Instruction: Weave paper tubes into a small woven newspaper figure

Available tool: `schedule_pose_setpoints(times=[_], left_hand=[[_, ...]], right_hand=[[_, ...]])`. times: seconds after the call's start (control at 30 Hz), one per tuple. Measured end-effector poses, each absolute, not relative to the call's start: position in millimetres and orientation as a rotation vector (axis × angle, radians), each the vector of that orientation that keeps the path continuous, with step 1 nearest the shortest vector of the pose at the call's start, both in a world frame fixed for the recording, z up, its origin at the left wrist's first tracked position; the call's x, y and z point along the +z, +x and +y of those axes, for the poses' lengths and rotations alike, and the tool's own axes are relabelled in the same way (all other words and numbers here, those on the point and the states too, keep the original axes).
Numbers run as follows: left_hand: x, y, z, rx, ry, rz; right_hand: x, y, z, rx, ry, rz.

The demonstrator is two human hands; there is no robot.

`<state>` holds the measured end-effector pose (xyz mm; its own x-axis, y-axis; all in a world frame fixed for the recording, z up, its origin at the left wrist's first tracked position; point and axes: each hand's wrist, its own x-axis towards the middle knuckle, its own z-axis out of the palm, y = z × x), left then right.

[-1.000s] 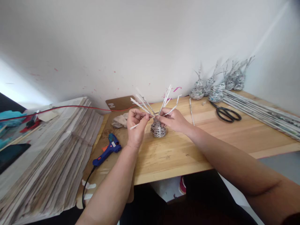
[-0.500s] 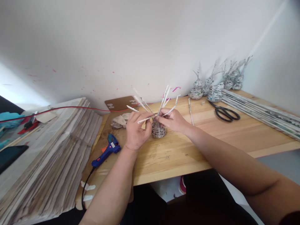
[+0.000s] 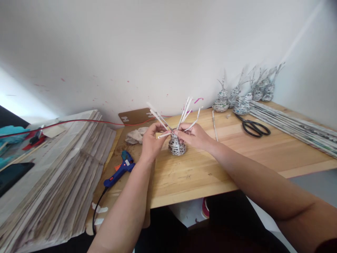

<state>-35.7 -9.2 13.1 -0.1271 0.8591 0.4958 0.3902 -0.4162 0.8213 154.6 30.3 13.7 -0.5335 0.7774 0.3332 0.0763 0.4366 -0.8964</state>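
Pinching strips, left grip, right grip, woven basket just below

Left arm: angled up and inward, bare!
Right arm: I've got it slanting in from lower right!
Left hand: curled inward, just beside its partner!
Right hand: and I'm pinching here, pointed leftward!

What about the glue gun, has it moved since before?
No. Judged against the newspapers, the glue gun lies in the same spot, just right of them, turned the same way.
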Motion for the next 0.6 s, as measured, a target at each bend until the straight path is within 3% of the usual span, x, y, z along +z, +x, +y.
schedule_pose_setpoints(times=[0.33, 0.6], left_hand=[[20, -36, -11, 1.464, 1.841, 1.25], [17, -46, -7, 1.304, 2.352, 1.253]], right_hand=[[12, 156, 33, 1.12, -0.768, -1.927], [13, 157, 34, 1.207, -0.719, -1.892]])
